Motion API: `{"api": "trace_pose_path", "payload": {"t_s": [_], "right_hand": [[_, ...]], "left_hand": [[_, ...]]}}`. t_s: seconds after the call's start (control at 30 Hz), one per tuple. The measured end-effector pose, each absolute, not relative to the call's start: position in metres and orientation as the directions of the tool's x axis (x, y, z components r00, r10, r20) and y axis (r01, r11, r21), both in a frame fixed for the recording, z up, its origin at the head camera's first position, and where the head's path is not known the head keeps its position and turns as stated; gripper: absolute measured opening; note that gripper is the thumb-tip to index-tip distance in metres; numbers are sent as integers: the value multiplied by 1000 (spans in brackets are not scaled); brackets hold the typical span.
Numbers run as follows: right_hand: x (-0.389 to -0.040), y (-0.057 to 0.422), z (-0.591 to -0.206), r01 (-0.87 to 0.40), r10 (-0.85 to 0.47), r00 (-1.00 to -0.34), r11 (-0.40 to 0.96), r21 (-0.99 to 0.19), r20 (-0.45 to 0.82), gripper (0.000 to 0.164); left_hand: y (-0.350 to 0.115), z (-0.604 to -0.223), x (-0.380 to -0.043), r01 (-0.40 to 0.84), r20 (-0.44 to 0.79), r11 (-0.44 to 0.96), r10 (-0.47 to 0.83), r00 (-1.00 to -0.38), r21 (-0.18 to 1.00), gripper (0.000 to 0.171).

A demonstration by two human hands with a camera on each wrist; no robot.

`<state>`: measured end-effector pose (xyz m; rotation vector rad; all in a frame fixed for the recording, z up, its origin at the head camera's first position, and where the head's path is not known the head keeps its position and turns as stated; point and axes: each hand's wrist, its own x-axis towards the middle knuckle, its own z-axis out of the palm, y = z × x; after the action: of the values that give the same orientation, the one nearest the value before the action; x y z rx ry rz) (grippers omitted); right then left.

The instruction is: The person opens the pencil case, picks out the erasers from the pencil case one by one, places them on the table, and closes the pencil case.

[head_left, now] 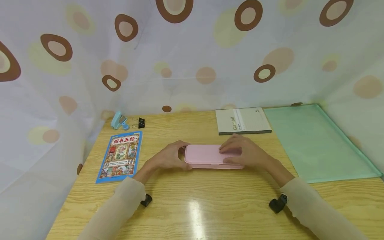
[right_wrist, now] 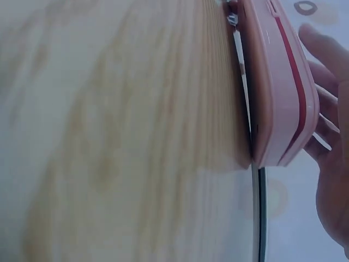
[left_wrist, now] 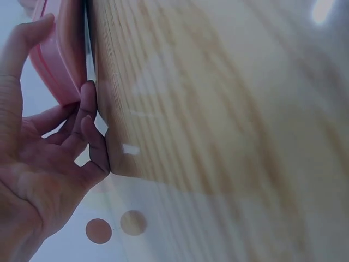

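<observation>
Spotty curtain (head_left: 186, 50) hung behind the bench (head_left: 234, 200). Left hand (head_left: 171, 155) pinched the pink case (head_left: 204, 163); right hand (head_left: 248, 150), fingers loose, touched its lid (head_left: 204, 153). Steadying, probably; next likely called for a lid-lift.

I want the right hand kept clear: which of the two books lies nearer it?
The pale Gambit book, just beyond the right hand; the blue-bordered book lies left of the left hand.

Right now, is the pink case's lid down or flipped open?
Down: in the head view, the lid covers the pink case. Whether it's fully latched, I can't tell.
</observation>
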<state>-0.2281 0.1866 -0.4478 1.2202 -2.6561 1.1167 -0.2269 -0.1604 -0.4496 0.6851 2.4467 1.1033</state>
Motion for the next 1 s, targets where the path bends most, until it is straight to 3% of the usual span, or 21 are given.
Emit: {"api": "trace_pose_path", "payload": {"t_s": [0.2, 0.53, 0.8, 1.0], "right_hand": [[-229, 194, -446, -668, -699, -680, 465, -581, 222, 47], [-227, 192, -442, -727, -703, -650, 467, -503, 288, 37], [-231, 194, -436, -623, -565, -760, 494, -607, 320, 24], [-247, 199, -431, -389, -375, -900, 455, -801, 224, 18]], "left_hand": [[-159, -446, -227, 281, -126, 590, 555, -822, 757, 85], [-157, -449, -227, 340, -93, 614, 562, -822, 712, 87], [-159, -451, -227, 341, -108, 606, 582, -806, 719, 91], [-157, -452, -226, 286, -132, 604, 552, -823, 744, 90]]}}
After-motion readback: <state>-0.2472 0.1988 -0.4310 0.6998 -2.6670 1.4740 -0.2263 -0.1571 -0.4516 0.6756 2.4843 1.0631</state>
